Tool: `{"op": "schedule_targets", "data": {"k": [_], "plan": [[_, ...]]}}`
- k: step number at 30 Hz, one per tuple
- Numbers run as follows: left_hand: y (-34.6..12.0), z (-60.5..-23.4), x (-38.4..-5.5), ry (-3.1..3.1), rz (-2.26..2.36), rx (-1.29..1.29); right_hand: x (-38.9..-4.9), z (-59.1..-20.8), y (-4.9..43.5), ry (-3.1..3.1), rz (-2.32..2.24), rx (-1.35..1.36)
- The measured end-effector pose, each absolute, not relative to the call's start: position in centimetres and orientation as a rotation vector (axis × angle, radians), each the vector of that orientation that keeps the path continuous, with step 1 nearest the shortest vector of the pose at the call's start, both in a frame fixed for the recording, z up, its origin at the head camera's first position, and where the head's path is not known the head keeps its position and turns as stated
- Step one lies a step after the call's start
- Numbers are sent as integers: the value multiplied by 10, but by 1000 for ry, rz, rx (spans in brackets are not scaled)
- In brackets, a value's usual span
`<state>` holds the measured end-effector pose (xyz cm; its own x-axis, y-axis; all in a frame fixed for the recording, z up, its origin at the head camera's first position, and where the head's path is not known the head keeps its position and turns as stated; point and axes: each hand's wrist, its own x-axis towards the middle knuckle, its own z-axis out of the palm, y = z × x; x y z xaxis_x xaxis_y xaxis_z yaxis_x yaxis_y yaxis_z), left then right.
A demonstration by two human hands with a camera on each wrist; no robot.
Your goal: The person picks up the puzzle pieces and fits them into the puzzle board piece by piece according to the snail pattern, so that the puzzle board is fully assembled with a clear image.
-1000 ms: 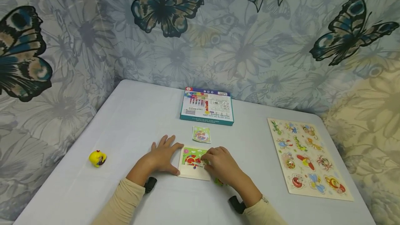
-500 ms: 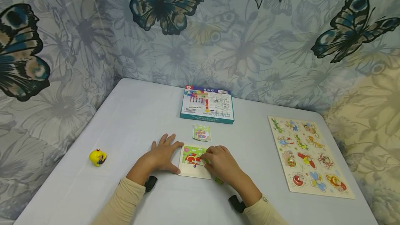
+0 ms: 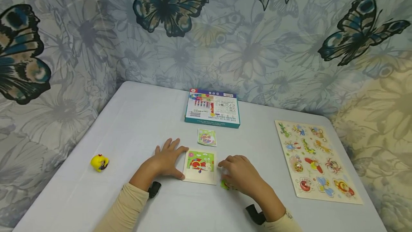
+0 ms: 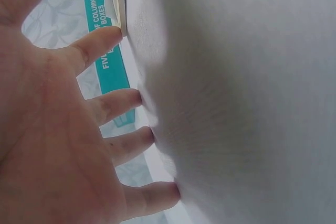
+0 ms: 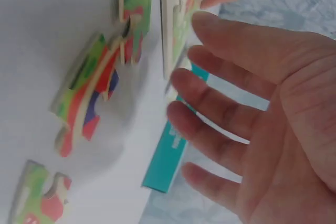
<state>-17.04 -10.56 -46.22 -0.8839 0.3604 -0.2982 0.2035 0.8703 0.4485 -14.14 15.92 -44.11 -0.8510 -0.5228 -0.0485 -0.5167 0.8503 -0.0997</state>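
A small wooden jigsaw puzzle board (image 3: 199, 179) lies flat at the middle of the table, with a green and red picture partly filling its frame. My left hand (image 3: 165, 158) steadies its left side, index fingertip at the far corner and thumb at the near one. The left wrist view shows the spread fingers (image 4: 121, 103) touching the cloth. Just right of the board, my right hand (image 3: 239, 174) hovers with loosely bent fingers and nothing between them. Loose jigsaw pieces (image 5: 86, 95) lie beneath it in the right wrist view; in the head view the hand mostly hides them.
Beyond the board lies a small picture card (image 3: 207, 138), with a flat teal-edged box (image 3: 212, 109) behind it. A large wooden insect puzzle (image 3: 317, 162) occupies the right side. A yellow toy duck (image 3: 99, 163) sits at the left. Patterned fabric walls (image 3: 251, 53) border the table.
My right hand has let go of a piece on the board's right side and moved right, off the board, over the loose pieces. My left hand has stayed at the board's left edge.
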Motion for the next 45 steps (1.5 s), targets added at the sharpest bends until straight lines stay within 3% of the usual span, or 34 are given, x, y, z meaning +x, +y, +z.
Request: {"op": "schedule_targets", "data": {"k": [30, 45], "plan": [[-107, -465, -171, 2668, 591, 436, -119, -451, 166, 2944, -51, -811], [-106, -465, -171, 2663, 584, 424, -136, -443, 112, 2905, -124, -1145]]}}
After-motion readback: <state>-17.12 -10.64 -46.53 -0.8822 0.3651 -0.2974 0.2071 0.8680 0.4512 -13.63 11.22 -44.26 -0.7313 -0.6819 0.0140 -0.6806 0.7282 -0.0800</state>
